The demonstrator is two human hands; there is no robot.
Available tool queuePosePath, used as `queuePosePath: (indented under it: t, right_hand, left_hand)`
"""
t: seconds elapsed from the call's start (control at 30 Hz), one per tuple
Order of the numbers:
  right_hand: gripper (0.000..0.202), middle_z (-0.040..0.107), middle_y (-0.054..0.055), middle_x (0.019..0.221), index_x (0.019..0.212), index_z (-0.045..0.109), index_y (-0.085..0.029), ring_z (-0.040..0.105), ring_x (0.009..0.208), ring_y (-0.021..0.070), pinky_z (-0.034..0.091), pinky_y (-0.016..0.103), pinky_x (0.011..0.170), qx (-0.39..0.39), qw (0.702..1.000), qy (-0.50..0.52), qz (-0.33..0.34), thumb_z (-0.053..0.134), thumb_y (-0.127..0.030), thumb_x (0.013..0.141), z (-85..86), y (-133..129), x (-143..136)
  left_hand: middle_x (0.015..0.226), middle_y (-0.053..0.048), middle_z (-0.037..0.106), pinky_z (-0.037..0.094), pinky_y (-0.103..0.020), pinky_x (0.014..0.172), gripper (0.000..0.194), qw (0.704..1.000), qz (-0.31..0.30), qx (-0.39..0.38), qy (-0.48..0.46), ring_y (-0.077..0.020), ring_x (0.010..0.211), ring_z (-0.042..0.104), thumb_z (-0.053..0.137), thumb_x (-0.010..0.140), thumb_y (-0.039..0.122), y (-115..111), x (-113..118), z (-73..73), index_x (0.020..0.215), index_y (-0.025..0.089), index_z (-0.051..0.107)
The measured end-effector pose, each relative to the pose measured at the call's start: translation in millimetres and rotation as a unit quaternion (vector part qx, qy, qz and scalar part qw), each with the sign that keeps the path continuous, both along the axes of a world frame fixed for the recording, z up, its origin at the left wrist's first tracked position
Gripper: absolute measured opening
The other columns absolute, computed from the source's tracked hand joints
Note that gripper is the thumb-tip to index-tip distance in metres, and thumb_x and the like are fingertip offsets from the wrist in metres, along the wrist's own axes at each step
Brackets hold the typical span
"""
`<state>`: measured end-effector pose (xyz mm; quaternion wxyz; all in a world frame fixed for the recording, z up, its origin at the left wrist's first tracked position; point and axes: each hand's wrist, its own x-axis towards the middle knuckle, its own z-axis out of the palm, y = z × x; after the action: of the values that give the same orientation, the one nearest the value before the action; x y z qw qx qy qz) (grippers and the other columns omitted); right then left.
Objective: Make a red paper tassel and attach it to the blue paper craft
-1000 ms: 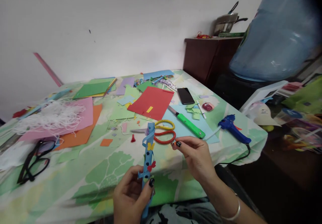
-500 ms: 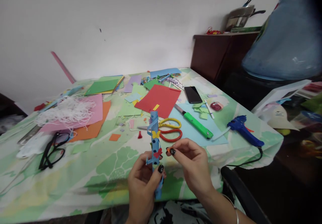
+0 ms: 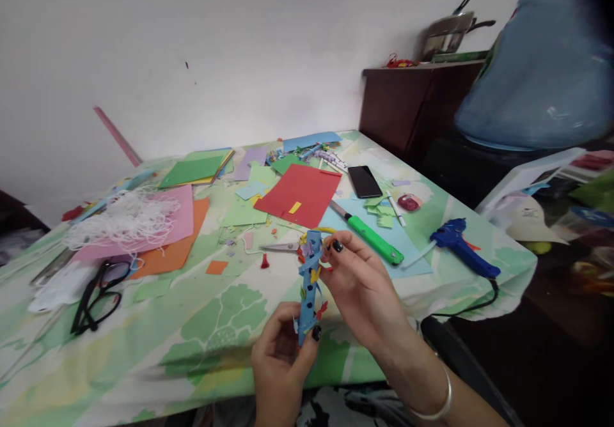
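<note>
A blue paper tube point(image 3: 309, 293) with dark dots, curled strips and small yellow and red butterfly shapes stands nearly upright over the table's front part. My left hand point(image 3: 283, 357) grips its lower end between thumb and fingers. Beside the tube's upper end, the fingers of my right hand point(image 3: 359, 280) are pinched together; the small piece seen between them earlier is now mostly hidden. Partly behind the tube and my right hand lie scissors point(image 3: 283, 247) with yellow and red handles.
Red paper point(image 3: 302, 194), a green utility knife point(image 3: 374, 240), a phone point(image 3: 364, 181) and a blue glue gun point(image 3: 463, 248) lie beyond and right. White string point(image 3: 125, 219) and black glasses point(image 3: 98, 296) are on the left.
My right hand has moved up and against the tube's upper end. The tube has shifted slightly right and turned, showing more ornaments on its side. My left hand still holds it.
</note>
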<state>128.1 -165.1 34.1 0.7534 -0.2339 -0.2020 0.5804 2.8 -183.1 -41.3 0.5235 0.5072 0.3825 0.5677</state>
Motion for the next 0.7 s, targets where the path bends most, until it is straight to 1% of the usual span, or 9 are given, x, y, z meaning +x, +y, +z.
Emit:
queuePosePath:
  t: [0.13,0.3,0.53,0.7]
  right_hand:
    - [0.006,0.061,0.001,0.082,0.079,0.063,-0.017,0.057,0.075,0.0129,0.047,0.025,0.070,0.008,1.000,-0.001,0.007,0.068,-0.014,0.078,1.5,1.3,-0.7]
    - [0.007,0.062,0.001,0.080,0.079,0.064,-0.017,0.056,0.073,0.0127,0.045,0.023,0.067,0.000,1.000,-0.007,0.000,0.070,-0.014,0.076,-0.8,1.9,-1.1]
    - [0.008,0.062,0.001,0.082,0.079,0.065,-0.017,0.057,0.075,0.0135,0.045,0.024,0.068,-0.005,1.000,-0.003,-0.001,0.072,-0.016,0.075,-2.5,1.9,-3.4]
    - [0.010,0.063,0.001,0.082,0.081,0.066,-0.017,0.057,0.075,0.0127,0.045,0.023,0.070,-0.014,1.000,0.008,-0.003,0.073,-0.016,0.074,-4.3,2.9,-4.3]
  left_hand:
    - [0.081,-0.004,0.068,0.054,-0.021,0.064,0.018,0.999,-0.009,0.034,0.018,-0.0161,0.072,0.066,0.069,0.069,0.009,2.4,-5.5,-7.3,0.085,0.019,0.069]
    - [0.083,-0.003,0.068,0.051,-0.016,0.057,0.022,0.996,-0.023,0.081,0.019,-0.0137,0.069,0.066,0.065,0.071,0.005,2.0,-5.0,-9.1,0.085,0.021,0.068]
    - [0.083,-0.002,0.067,0.052,-0.016,0.059,0.024,0.994,-0.022,0.107,0.029,-0.0136,0.071,0.066,0.064,0.071,0.002,1.6,-4.1,-6.6,0.085,0.022,0.067]
    - [0.086,-0.004,0.067,0.053,-0.018,0.062,0.021,0.994,-0.018,0.103,0.045,-0.0150,0.074,0.066,0.064,0.071,0.002,0.4,-6.2,-8.6,0.081,0.020,0.066]
